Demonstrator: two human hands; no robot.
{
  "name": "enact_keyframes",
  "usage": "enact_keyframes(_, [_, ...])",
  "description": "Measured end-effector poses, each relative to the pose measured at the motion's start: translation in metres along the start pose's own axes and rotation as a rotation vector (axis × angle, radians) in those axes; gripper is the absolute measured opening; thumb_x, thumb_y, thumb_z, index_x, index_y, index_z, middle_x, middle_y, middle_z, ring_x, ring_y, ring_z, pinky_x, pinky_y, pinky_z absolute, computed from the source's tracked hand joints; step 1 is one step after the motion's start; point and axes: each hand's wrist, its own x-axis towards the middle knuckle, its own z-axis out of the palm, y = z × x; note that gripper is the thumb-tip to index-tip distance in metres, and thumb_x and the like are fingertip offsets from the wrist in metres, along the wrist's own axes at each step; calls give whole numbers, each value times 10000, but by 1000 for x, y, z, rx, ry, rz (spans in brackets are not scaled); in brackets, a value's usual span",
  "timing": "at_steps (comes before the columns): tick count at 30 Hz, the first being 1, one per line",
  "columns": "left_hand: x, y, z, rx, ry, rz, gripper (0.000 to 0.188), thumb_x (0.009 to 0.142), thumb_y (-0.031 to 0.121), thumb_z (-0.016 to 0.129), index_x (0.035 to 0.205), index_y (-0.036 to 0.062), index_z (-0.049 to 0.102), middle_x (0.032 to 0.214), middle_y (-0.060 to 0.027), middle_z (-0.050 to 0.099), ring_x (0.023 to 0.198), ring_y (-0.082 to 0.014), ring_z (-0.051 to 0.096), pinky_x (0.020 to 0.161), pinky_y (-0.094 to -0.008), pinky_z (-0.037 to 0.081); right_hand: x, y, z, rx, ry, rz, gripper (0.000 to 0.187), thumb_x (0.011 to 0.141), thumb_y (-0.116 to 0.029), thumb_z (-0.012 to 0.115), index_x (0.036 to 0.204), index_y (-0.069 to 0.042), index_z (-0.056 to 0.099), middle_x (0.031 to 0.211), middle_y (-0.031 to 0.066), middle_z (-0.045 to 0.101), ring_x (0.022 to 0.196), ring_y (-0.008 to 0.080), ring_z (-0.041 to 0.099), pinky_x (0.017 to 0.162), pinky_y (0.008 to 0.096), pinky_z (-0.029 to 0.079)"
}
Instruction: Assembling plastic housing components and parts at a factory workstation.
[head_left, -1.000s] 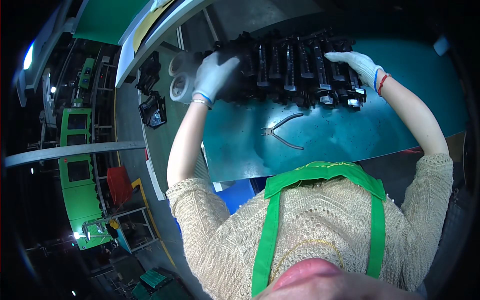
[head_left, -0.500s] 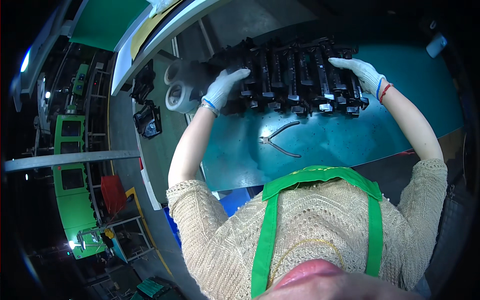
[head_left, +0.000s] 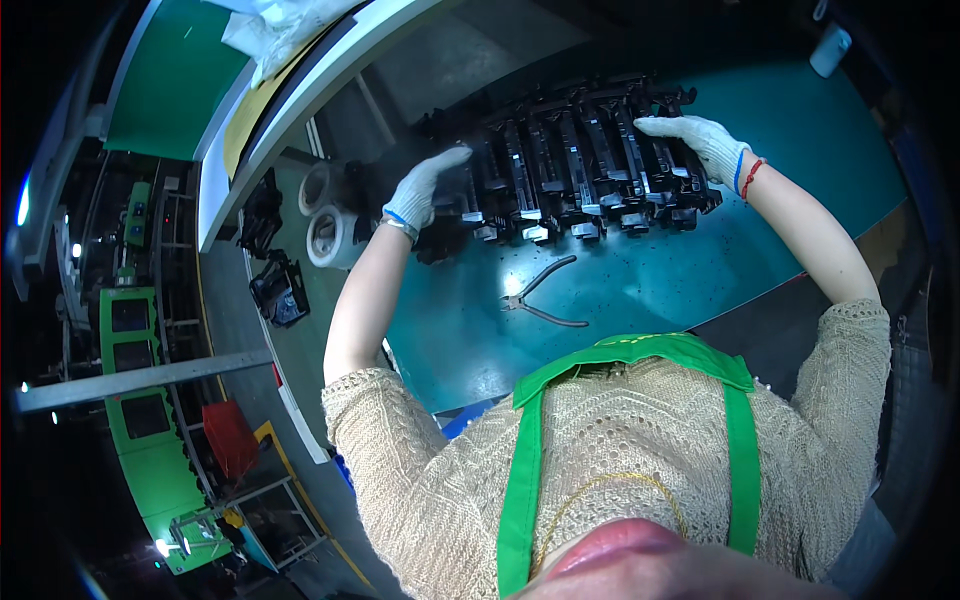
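The left hand [head_left: 425, 190], in a white glove, lies with its fingers [head_left: 447, 160] stretched out and slightly apart, flat on the left end of a row of black plastic parts [head_left: 570, 165]. The right hand [head_left: 700, 145], gloved too, rests with its fingers [head_left: 655, 125] extended and close together on the right end of that row. The row lies between both hands on the teal worktop [head_left: 680, 280]. Nearer the body, below the fingers, lie pliers [head_left: 540, 295]. Beyond the left hand's wrist stand two rolls of tape [head_left: 328, 215].
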Motion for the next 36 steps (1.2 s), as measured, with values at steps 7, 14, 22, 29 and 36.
enact_keyframes(7, [-2, 19, 15, -90, -33, -176, 418, 902, 267, 731, 1284, 101, 689, 1154, -26, 726, 1020, -185, 696, 946, -364, 554, -7, -6, 3, 87, -54, 38, 772, 789, -582, 807, 1382, -110, 661, 1575, 212, 449, 1484, 317, 375, 1221, 464, 245])
enact_keyframes(14, [16, -1, 6, -126, -174, -168, 282, 853, 351, 759, 1068, 172, 731, 981, -14, 669, 895, -176, 621, 799, -399, 516, 3, -5, 12, 40, 6, 28, 744, 801, -566, 805, 1367, -103, 670, 1548, 208, 482, 1442, 310, 424, 1213, 432, 263])
enact_keyframes(22, [-11, 2, 24, -144, -137, -265, 189, 863, 236, 760, 1026, 152, 719, 973, -10, 701, 793, -161, 679, 744, -336, 609, 3, -11, 6, -35, -40, -11, 533, 892, -510, 730, 1332, -209, 713, 1473, 108, 596, 1443, 269, 448, 1231, 373, 244])
enact_keyframes(29, [16, 5, -6, -152, -226, -263, 202, 907, 217, 725, 1082, 117, 722, 967, -29, 732, 848, -166, 716, 743, -369, 629, 4, -10, -10, 50, -159, 18, 525, 887, -487, 749, 1308, -174, 728, 1443, 101, 619, 1389, 241, 504, 1196, 385, 318])
enact_keyframes(36, [18, 8, 11, -181, -286, -238, 294, 971, 248, 675, 1209, 76, 688, 1117, -75, 745, 962, -206, 741, 874, -374, 622, 16, 4, 1, 21, -193, -69, 577, 875, -546, 736, 1335, -199, 712, 1519, 93, 559, 1457, 249, 434, 1235, 403, 250])
